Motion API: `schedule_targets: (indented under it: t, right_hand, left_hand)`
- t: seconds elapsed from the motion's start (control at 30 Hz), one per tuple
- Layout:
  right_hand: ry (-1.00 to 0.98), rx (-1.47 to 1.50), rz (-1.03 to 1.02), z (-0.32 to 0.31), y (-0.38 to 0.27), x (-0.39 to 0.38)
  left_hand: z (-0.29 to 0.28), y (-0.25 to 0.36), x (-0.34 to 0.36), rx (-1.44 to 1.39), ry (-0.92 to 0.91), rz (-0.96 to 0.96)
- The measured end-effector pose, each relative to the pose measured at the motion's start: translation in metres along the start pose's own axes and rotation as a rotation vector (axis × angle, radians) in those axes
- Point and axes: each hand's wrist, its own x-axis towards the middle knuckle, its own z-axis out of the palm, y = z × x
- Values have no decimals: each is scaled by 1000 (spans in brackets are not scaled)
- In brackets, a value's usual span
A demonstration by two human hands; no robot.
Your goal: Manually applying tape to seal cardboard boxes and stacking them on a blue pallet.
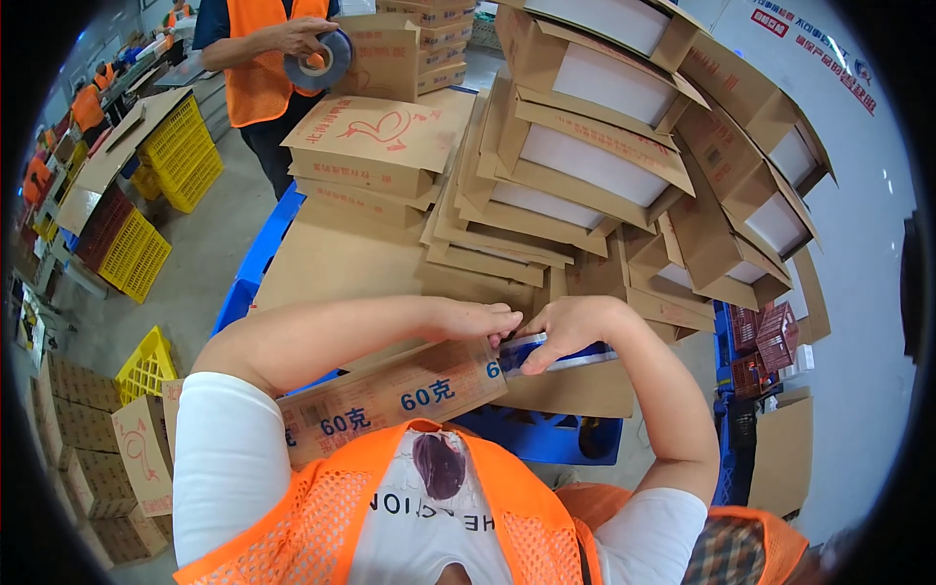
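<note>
A long brown carton (380,402) lies across in front of my body, with a strip of clear packing tape (453,388) with blue printing along its side. My right hand (575,327) closes on a blue and clear roll of packing tape (583,357) at the carton's right end. My left hand (485,322) meets it there from the left, its fingers closed just above the tape strip. Whatever those fingers hold, if anything, is hidden. Both forearms bend inward over the carton.
Open cartons with white contents (600,83) are stacked high ahead and to the right. Closed cartons (380,136) stand further back on a blue pallet (258,255). A person in an orange vest (258,58) holds a tape roll (320,60). Yellow crates (180,146) stand left.
</note>
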Motion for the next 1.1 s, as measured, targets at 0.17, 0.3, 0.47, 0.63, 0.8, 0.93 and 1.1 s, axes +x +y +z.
schedule_targets:
  t: [0.17, 0.3, 0.47, 0.63, 0.8, 0.93, 1.1]
  right_hand:
    - [-8, 89, -3, 12, 21, 33]
    - [-24, 116, -74, 19, 37, 56]
    - [-12, 125, -146, 21, 39, 68]
    - [-27, 76, -51, 11, 34, 73]
    - [50, 133, -69, 12, 27, 76]
    - [-11, 285, -78, 34, 12, 86]
    - [45, 505, -63, 67, 10, 89]
  left_hand:
    - [3, -9, 5, -117, 23, 38]
    - [3, -5, 2, -144, 20, 66]
    - [4, -5, -7, -196, 108, 57]
    - [41, 3, -62, 762, 399, 73]
    - [25, -10, -69, 853, 378, 91]
    - [-12, -19, -86, 907, 107, 257]
    - [1, -8, -80, 941, 135, 126]
